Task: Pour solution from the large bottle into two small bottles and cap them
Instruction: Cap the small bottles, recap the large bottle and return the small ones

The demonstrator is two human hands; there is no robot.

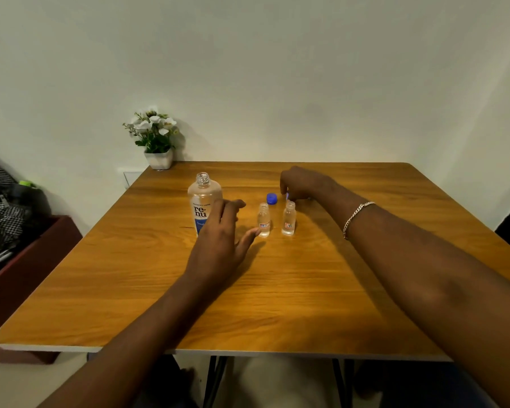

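Note:
The large clear bottle (pixel 203 198), labelled "re-nu", stands uncapped on the wooden table (pixel 277 290). To its right stand two small clear bottles, both uncapped, with liquid in them: the left small bottle (pixel 263 219) and the right small bottle (pixel 289 218). A blue cap (pixel 272 198) lies behind them. My left hand (pixel 223 234) hovers between the large bottle and the left small bottle, fingers spread, holding nothing. My right hand (pixel 302 182) reaches behind the right small bottle and pinches a second blue cap (pixel 287 196), mostly hidden by its fingers.
A small white pot of white flowers (pixel 156 139) stands at the table's back left corner, against the wall. Left of the table are a dark red box (pixel 27 260) and a pile of checked cloth (pixel 0 213).

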